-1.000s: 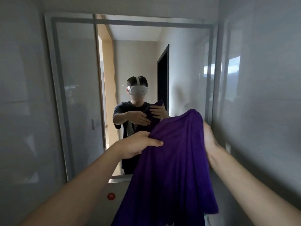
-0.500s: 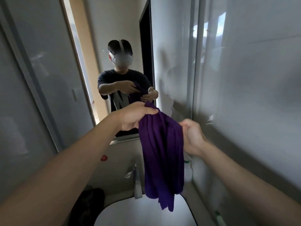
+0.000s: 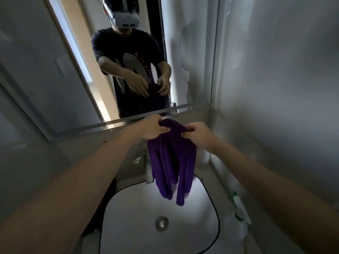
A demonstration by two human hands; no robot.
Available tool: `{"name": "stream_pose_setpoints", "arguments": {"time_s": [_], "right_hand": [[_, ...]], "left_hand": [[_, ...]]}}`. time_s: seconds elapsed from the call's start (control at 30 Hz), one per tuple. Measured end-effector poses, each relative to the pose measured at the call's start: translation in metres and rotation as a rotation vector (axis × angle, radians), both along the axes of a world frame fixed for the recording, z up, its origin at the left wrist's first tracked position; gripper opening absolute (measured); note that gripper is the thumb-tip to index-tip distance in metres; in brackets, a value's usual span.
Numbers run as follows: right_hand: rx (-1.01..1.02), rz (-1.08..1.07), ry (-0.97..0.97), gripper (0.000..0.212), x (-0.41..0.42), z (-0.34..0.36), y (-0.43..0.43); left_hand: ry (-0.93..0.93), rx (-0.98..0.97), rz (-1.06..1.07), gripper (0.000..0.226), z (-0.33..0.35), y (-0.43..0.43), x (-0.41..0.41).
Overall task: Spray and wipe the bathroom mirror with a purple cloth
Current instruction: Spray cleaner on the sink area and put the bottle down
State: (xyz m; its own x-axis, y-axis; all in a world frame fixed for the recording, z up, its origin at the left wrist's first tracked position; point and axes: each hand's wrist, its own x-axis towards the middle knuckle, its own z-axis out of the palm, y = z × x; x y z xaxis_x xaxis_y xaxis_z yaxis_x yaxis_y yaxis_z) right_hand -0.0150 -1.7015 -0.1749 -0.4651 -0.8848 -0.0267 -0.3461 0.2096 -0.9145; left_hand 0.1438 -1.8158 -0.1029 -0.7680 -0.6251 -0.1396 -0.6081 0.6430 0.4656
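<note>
A dark object [image 3: 108, 189], too dim to identify, sits at 9 o'clock of the sink [image 3: 128, 217], on the counter. The left hand [image 3: 150, 128] reaches in from 8 o'clock, its fingers curled tight round the bunched top of the cloth [image 3: 171, 156]. The purple cloth hangs between the two hands, gathered in folds, clear of the mirror [image 3: 192, 52] and above the far edge of the sink, its two lowest tails dangling over the white basin without touching it. The cloth covers most of the tap [image 3: 148, 173], which shows only as a metal strip at the cloth's 8 o'clock side. The drain [image 3: 162, 223] lies at 6 o'clock below the cloth. The right hand [image 3: 199, 133] comes in from 4 o'clock and pinches the cloth's top edge, thumb against curled fingers, close beside the left hand. The mirror fills the wall from 10 to 1 o'clock, its lower rim just beyond the hands; it reflects a person in a headset and dark shirt holding the cloth. A green-and-white bottle [image 3: 238, 209] lies tilted on the counter at 3 o'clock of the sink, beside the right wall. Count: two hands, one cloth, one mirror, one sink, one tap, one drain, one bottle.
</note>
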Motion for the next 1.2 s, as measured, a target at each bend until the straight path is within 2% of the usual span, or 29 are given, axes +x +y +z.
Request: {"name": "stream_pose_setpoints", "arguments": {"time_s": [0.1, 0.2, 0.33, 0.5, 0.57, 0.7, 0.8, 0.9, 1.03, 1.1, 1.2], "right_hand": [[0.055, -0.069, 0.027, 0.010, -0.013, -0.032, -0.007], [0.104, -0.112, 0.095, 0.006, -0.022, -0.061, -0.006], [0.214, -0.135, 0.122, 0.014, -0.033, -0.101, -0.002], [0.553, 0.020, 0.186, 0.015, -0.046, -0.153, 0.016], [0.624, 0.099, 0.213, 0.026, -0.053, -0.168, 0.025], [0.519, 0.009, 0.184, 0.023, -0.059, -0.157, 0.046], [0.393, -0.133, 0.163, 0.017, -0.063, -0.137, 0.067], [0.330, -0.178, 0.149, 0.008, -0.063, -0.124, 0.094], [0.321, -0.244, 0.097, 0.016, -0.059, -0.121, 0.136], [0.296, -0.316, 0.077, 0.009, -0.048, -0.127, 0.160], [0.307, -0.399, 0.073, 0.019, -0.022, -0.145, 0.191]], "left_hand": [[-0.174, -0.126, 0.030, 0.031, -0.037, -0.007, -0.003], [-0.254, -0.046, 0.013, 0.035, -0.081, -0.003, -0.007], [-0.300, -0.040, 0.000, 0.037, -0.131, 0.007, -0.016], [-0.378, -0.061, -0.053, 0.023, -0.162, 0.022, -0.030], [-0.388, -0.090, -0.075, 0.023, -0.168, 0.028, -0.034], [-0.384, -0.059, -0.129, 0.021, -0.179, 0.036, -0.032], [-0.277, 0.046, -0.155, 0.013, -0.187, 0.050, -0.030], [-0.180, 0.120, -0.173, 0.011, -0.191, 0.072, -0.036], [-0.093, 0.210, -0.219, 0.018, -0.197, 0.106, -0.055], [-0.042, 0.275, -0.227, 0.016, -0.198, 0.123, -0.066], [0.064, 0.331, -0.221, 0.016, -0.210, 0.143, -0.080]]}}
